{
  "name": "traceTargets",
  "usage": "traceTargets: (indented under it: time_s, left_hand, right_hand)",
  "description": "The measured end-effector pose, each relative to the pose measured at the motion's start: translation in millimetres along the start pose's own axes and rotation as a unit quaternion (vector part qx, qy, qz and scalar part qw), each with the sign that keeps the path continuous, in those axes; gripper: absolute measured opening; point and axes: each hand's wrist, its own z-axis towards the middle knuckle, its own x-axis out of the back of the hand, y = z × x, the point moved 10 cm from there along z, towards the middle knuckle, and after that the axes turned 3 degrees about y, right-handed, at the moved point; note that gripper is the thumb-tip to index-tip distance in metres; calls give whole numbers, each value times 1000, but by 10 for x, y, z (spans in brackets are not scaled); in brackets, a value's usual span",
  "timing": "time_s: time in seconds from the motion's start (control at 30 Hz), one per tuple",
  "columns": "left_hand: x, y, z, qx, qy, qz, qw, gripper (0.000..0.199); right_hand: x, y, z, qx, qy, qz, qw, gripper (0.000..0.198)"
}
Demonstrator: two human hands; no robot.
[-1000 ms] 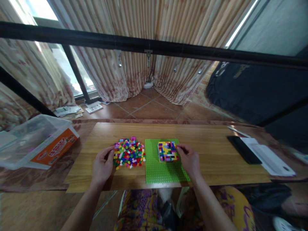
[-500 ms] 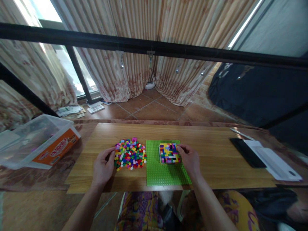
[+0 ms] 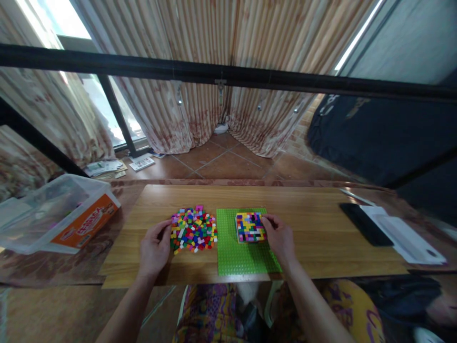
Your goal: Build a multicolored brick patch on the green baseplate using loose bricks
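Observation:
A loose pile of small multicoloured toy bricks (image 3: 194,231) lies on the wooden table. At its left edge is my left hand (image 3: 155,245), fingers curled, thumb and forefinger close together against the outermost bricks. To the right of the pile lies a green studded baseplate (image 3: 246,262), carrying a low block of mixed-colour bricks (image 3: 250,227). My right hand (image 3: 281,238) rests over the baseplate's right side with its fingertips pinched at the block's right edge. Whatever either hand has between its fingertips is too small or hidden to make out.
A clear plastic tub with an orange label (image 3: 85,221) stands left of the table (image 3: 321,228). On the table's right end lie a black flat object (image 3: 366,224) and a white tray-like piece (image 3: 410,238). A dark rail (image 3: 200,71) crosses beyond, before curtains.
The view has shifted slightly. Both hands keep almost the same places, the left at the pile's edge and the right at the block's edge.

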Motion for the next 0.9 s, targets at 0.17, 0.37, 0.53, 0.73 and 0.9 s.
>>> traceTargets:
  time_s: [0.17, 0.37, 0.53, 0.73, 0.9]
  left_hand:
    - [-6, -38, 1, 7, 1, -1, 1000, 36]
    - [-4, -48, 2, 7, 2, -3, 1000, 35]
    - [-4, -35, 2, -3, 7, -5, 1000, 35]
    - [-17, -25, -7, -2, 4, -13, 1000, 34]
    - [-22, -38, -11, -7, 3, -12, 1000, 34]
  right_hand:
    - [-16, -183, -292, 45, 40, -93, 994, 73]
    - [-300, -365, -618, 111, 31, -204, 972, 99]
    - [-239, -276, -523, 124, 30, -225, 966, 91]
    - [-124, -117, -252, 144, -43, -249, 957, 87]
    - [-116, -119, -158, 177, -113, -206, 956, 84]
